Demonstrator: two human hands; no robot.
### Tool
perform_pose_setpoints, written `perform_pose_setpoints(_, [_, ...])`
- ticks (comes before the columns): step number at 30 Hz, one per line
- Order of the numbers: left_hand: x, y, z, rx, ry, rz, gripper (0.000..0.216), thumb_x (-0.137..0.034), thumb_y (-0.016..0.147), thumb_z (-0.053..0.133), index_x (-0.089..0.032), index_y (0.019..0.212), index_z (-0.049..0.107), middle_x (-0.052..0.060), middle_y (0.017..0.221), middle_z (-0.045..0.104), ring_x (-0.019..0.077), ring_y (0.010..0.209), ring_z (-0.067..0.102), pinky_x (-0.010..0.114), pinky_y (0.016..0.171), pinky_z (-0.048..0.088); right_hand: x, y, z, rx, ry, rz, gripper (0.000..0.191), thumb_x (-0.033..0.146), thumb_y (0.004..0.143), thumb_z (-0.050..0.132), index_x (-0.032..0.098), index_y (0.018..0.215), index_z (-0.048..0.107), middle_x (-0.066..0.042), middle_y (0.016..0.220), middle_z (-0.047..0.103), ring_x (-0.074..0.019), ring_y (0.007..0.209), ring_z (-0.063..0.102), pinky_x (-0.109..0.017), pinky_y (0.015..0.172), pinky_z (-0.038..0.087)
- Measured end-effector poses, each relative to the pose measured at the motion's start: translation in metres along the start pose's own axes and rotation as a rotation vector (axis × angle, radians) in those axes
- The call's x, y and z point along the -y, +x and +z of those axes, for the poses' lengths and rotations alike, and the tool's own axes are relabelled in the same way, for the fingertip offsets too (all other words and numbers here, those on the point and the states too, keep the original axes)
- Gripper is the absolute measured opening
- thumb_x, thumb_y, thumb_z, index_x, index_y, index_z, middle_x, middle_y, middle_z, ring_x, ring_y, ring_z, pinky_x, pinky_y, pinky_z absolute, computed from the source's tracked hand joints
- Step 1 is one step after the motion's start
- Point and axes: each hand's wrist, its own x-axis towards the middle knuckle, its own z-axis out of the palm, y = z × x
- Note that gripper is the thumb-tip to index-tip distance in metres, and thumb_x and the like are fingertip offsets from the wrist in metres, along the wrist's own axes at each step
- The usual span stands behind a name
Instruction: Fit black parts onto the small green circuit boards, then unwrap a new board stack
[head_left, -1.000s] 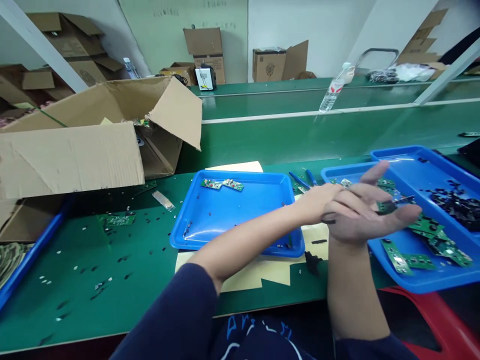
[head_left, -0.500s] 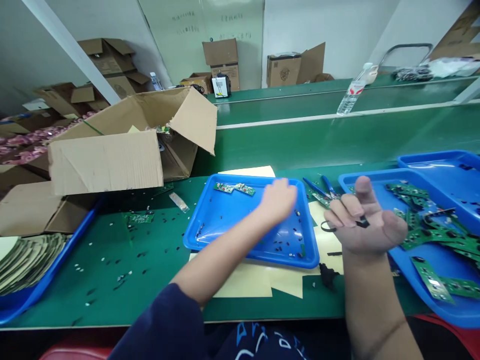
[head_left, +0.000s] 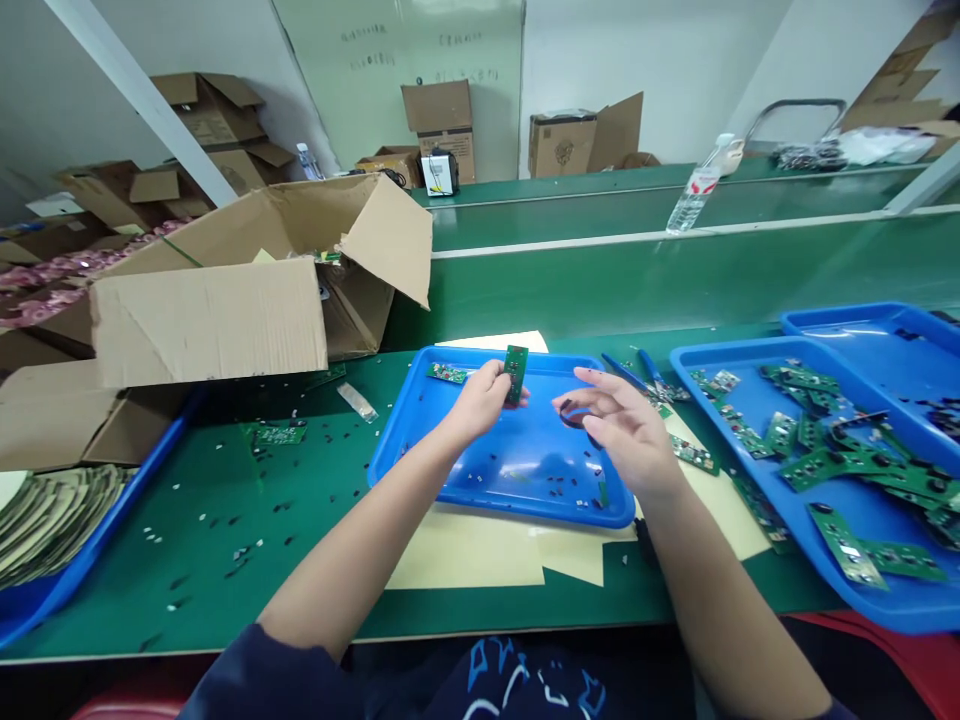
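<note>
Left hand [head_left: 480,400] pinching circuit board [head_left: 515,372], upright

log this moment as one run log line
left hand: holds small green circuit board upright | right hand: pinches small black part | both over middle blue tray | loose boards in right blue tray

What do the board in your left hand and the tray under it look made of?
Circuit board: rigid green laminate, likely fibreglass, matte, with small mounted parts. Blue tray: moulded plastic by its look, glossy, with light glare and a rounded rim. The left hand pinches the board.
</note>
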Motion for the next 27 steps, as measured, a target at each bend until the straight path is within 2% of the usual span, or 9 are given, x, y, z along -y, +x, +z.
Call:
perform_pose_setpoints(1, [-0.006,-0.009,0.002,0.005,-0.129,-0.026,0.021,-0.014,0.087,0.027,-0.015,0.089,0.048,0.005,0.077,0.063,0.0134,0.068,0.062,0.026,0.066,0.049,-0.001,-0.001,0.003,-0.013,-0.060,-0.022,0.039,0.023,0.080,0.058,0.025,0.118,0.052,-0.006,0.097,0.067,-0.0199,0.093,0.063,-0.039,0.081,0.052])
perform_pose_setpoints(3, [-0.014,-0.028,0.004,0.015,-0.586,-0.152,0.013,-0.015,0.084,0.034,-0.015,0.087,0.047,0.002,0.071,0.059,0.0113,0.061,0.060,0.025,0.062,0.049,-0.004,-0.003,0.008,-0.025,-0.169,-0.049,0.039,0.021,0.081,0.056,0.025,0.119,0.051,-0.007,0.101,0.066,-0.0200,0.095,0.062,-0.039,0.082,0.053])
perform_pose_setpoints(5, [-0.017,-0.044,0.007,0.050,-0.819,-0.235,0.005,-0.016,0.080,0.044,-0.016,0.085,0.047,-0.001,0.068,0.057,0.0094,0.057,0.057,0.023,0.059,0.047,-0.007,-0.005,0.014,-0.028,-0.249,-0.066,0.038,0.021,0.082,0.054,0.024,0.120,0.051,-0.008,0.105,0.065,-0.0201,0.095,0.062,-0.038,0.081,0.054])
perform_pose_setpoints(10, [-0.009,-0.061,0.008,0.153,-0.759,-0.256,0.013,-0.019,0.074,0.058,-0.014,0.084,0.050,0.000,0.065,0.061,0.0094,0.055,0.058,0.022,0.058,0.046,-0.014,-0.007,0.023,-0.161,-0.316,-0.107,0.041,0.019,0.083,0.053,0.023,0.123,0.047,-0.010,0.110,0.062,-0.0200,0.096,0.063,-0.039,0.084,0.054])
perform_pose_setpoints(14, [-0.001,-0.062,0.007,0.193,-0.816,-0.310,0.013,-0.013,0.068,0.057,-0.013,0.080,0.051,0.003,0.071,0.065,0.0127,0.064,0.063,0.024,0.063,0.047,-0.016,-0.008,0.025,-0.051,-0.397,-0.102,0.041,0.019,0.084,0.052,0.023,0.124,0.044,-0.009,0.105,0.066,-0.0204,0.099,0.063,-0.042,0.091,0.050])
perform_pose_setpoints(18, [0.003,-0.064,0.006,0.056,-0.865,-0.295,0.011,-0.023,0.072,0.057,-0.015,0.075,0.050,-0.003,0.058,0.056,0.0102,0.053,0.056,0.023,0.057,0.044,-0.017,-0.010,0.029,0.031,-0.472,-0.160,0.039,0.018,0.085,0.050,0.023,0.123,0.044,-0.008,0.103,0.068,-0.0214,0.101,0.063,-0.043,0.094,0.049])
perform_pose_setpoints(22, [0.004,-0.066,0.007,0.047,-0.706,-0.195,0.020,-0.034,0.074,0.061,-0.015,0.072,0.055,-0.003,0.053,0.054,0.0097,0.052,0.052,0.023,0.055,0.040,-0.019,-0.012,0.034,0.055,-0.540,-0.219,0.040,0.018,0.086,0.049,0.024,0.125,0.043,-0.008,0.110,0.066,-0.0221,0.101,0.063,-0.045,0.093,0.049])
perform_pose_setpoints(25, [0.005,-0.068,0.006,0.029,-0.643,-0.161,0.018,-0.030,0.073,0.062,-0.015,0.067,0.055,-0.003,0.053,0.055,0.0099,0.051,0.052,0.023,0.055,0.039,-0.021,-0.012,0.034,0.102,-0.602,-0.258,0.046,0.016,0.086,0.048,0.026,0.130,0.040,-0.008,0.109,0.067,-0.0223,0.102,0.063,-0.046,0.093,0.048])
perform_pose_setpoints(27, [0.004,-0.070,0.006,0.044,-0.645,-0.163,0.017,-0.026,0.073,0.062,-0.015,0.062,0.054,-0.003,0.052,0.055,0.0102,0.050,0.052,0.023,0.055,0.040,-0.023,-0.010,0.031,0.116,-0.671,-0.257,0.051,0.017,0.086,0.048,0.027,0.134,0.036,-0.009,0.118,0.063,-0.0240,0.107,0.060,-0.048,0.093,0.047])
